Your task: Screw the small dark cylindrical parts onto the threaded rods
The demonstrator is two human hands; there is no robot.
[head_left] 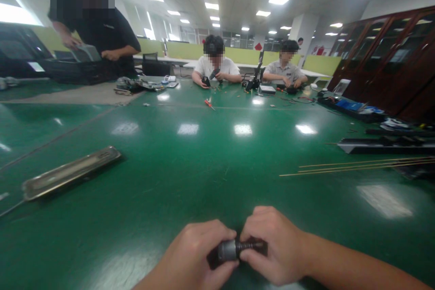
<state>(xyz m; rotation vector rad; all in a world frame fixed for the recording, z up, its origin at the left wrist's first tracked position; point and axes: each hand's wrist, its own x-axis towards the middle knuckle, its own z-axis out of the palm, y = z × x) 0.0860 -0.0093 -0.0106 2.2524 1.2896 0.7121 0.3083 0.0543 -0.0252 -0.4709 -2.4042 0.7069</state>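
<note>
Close to the table's front edge, both hands are on a small grey metal cylinder with a dark ridged shaft [227,250]; its exact kind is unclear. My left hand [197,247] grips the thick grey body between thumb and fingers. Around the thinner shaft end, the thumb and bent fingers of my right hand [277,242] close from the other side. The part lies roughly level, shaft pointing right. Fingers hide some of both ends.
A long metal tray-like piece [73,172] lies left on the green table [204,158]. Thin brass-coloured rods [340,170] and a dark metal channel [384,146] are at right. A red screwdriver [209,104] lies farther back. Several people work across the table, among parts and tools.
</note>
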